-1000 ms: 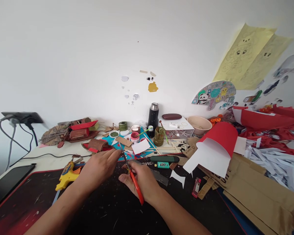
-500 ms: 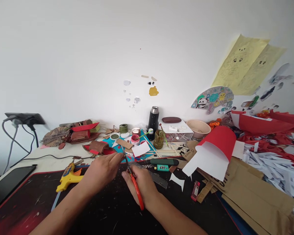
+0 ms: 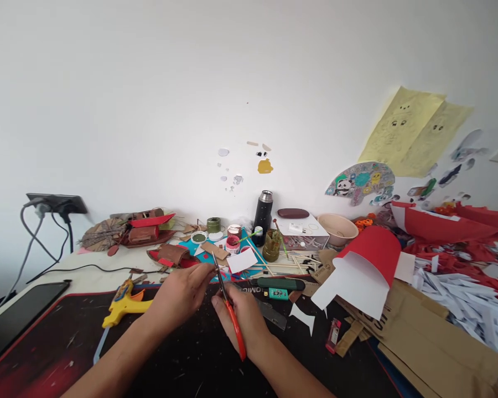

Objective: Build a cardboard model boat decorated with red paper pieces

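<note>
Over black mat (image 3: 182, 365), grips scissors (image 3: 234, 323) in right hand (image 3: 249, 316), apparently for control, pinches left hand (image 3: 183, 293) alongside, can't tell on what.

Red-handled scissors (image 3: 233, 319), blades (image 3: 221, 281) forward (tips slightly left), in the right hand's fingers (image 3: 239, 298)
</note>
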{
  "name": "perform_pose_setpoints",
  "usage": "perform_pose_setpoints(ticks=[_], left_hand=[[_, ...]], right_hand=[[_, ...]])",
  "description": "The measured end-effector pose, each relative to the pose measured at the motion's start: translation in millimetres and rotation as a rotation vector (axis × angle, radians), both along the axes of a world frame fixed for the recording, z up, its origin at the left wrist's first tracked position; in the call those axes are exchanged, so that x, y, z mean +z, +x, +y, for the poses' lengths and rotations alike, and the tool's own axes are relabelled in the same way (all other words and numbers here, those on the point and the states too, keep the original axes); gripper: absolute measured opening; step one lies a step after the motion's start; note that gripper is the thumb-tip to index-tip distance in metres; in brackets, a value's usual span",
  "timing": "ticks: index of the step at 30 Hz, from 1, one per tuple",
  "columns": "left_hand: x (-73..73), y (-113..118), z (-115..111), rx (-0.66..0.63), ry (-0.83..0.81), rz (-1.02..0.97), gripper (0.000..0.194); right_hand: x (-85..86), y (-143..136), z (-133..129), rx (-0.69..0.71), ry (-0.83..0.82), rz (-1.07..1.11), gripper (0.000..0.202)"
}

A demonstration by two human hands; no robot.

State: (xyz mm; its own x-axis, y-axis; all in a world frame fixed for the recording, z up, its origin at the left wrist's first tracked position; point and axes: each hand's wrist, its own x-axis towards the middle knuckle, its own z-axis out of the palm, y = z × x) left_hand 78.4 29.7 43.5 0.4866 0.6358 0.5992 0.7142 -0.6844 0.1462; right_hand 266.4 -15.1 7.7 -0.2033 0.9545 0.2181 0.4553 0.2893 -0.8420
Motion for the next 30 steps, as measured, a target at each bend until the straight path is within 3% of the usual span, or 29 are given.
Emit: perform_pose_setpoints(ticks=[12, 17, 23, 30], left_hand=[[9.9, 6, -5, -0.026, -0.202, -0.166, 0.029], [6.4, 12, -4, 0.012, -0.261, -0.244, 0.03], [2.6, 5, 4, 0.039, -0.348, -0.303, 0.027], [-2.2, -1, 5, 0.031, -0.262, -0.265, 0.022]], right_hand=[[-3.6, 4, 1, -0.003, 0.01, -0.022, 0.019], [-5.0, -3, 1, -0.08, -0.015, -0.079, 0.018], [-6.7, -1, 6, -0.064, 0.0, -0.03, 0.02], [-6.1, 7, 9, -0.055, -0.004, -0.007, 0.023]])
